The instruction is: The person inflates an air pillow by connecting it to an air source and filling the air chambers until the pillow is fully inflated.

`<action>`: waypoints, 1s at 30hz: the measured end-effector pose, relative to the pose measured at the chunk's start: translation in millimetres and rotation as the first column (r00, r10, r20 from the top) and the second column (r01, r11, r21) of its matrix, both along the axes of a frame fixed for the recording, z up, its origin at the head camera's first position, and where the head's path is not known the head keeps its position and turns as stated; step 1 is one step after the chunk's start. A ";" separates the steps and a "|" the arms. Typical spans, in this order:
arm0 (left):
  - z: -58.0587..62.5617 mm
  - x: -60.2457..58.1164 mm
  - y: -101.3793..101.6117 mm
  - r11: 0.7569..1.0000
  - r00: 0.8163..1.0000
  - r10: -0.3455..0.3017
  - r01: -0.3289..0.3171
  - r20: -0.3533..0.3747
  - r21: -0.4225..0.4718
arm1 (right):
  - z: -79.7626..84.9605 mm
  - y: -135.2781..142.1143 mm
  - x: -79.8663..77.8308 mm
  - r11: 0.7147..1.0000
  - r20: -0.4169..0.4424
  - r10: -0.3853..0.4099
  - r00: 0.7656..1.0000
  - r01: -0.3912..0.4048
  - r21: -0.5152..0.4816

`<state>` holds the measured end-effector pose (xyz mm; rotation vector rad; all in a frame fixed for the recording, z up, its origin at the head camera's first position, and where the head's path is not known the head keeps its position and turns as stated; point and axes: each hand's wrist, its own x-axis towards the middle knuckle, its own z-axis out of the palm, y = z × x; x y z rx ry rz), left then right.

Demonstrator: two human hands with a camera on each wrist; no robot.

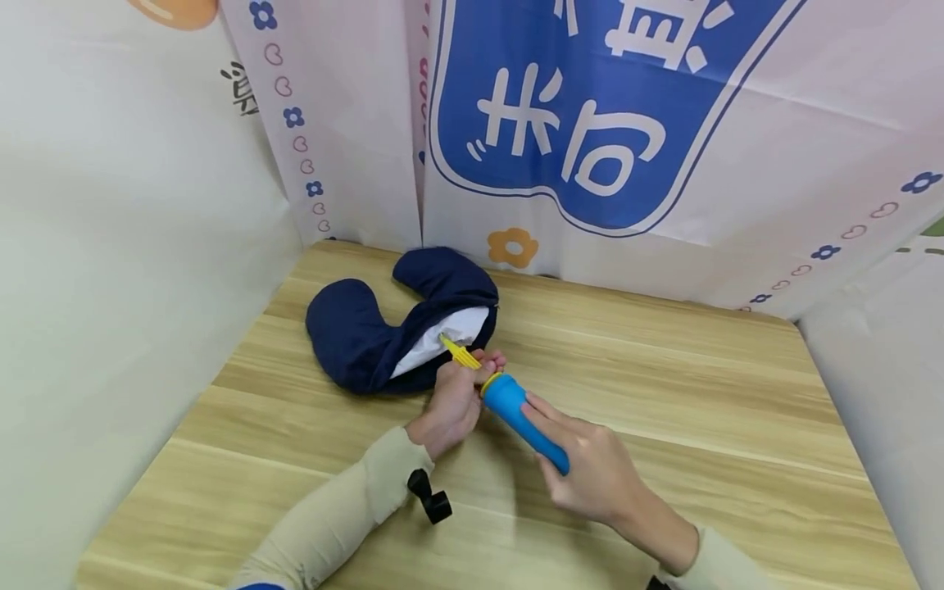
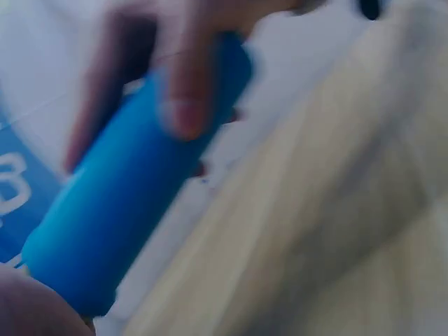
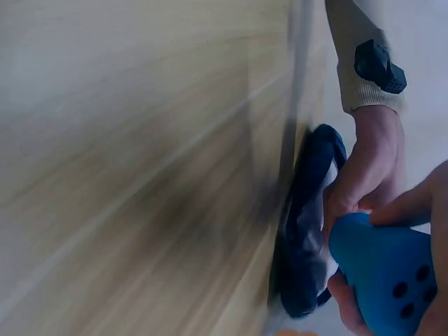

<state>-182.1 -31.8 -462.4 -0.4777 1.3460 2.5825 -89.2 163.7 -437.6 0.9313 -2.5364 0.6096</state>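
A navy U-shaped neck pillow [image 1: 347, 336] lies on the table, its cover gaping to show a white inner lining [image 1: 424, 348]. The yellow nozzle [image 1: 461, 353] of a hand pump [image 1: 516, 410] points into that gap, its tip against the white lining. My left hand [image 1: 451, 406] grips the pump at its yellow front end, close beside the pillow. Wrapped round the blue barrel further back is my right hand [image 1: 601, 471]. In the right wrist view the rear of the blue barrel [image 3: 381, 280] has several dark holes. Fingers of the right hand cross the barrel in the left wrist view.
The wood-grain table [image 1: 664, 369] extends to the right and in front of the hands. A printed white backdrop [image 1: 383, 164] stands behind it, with white side walls left and right. A black wrist camera mount [image 1: 430, 497] sticks out from the left sleeve.
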 end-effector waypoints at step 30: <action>19.3 -7.0 -7.7 0.991 0.995 0.101 -0.101 0.003 0.088 | 15.2 3.1 12.1 0.996 -0.045 0.008 0.999 -0.013 -0.093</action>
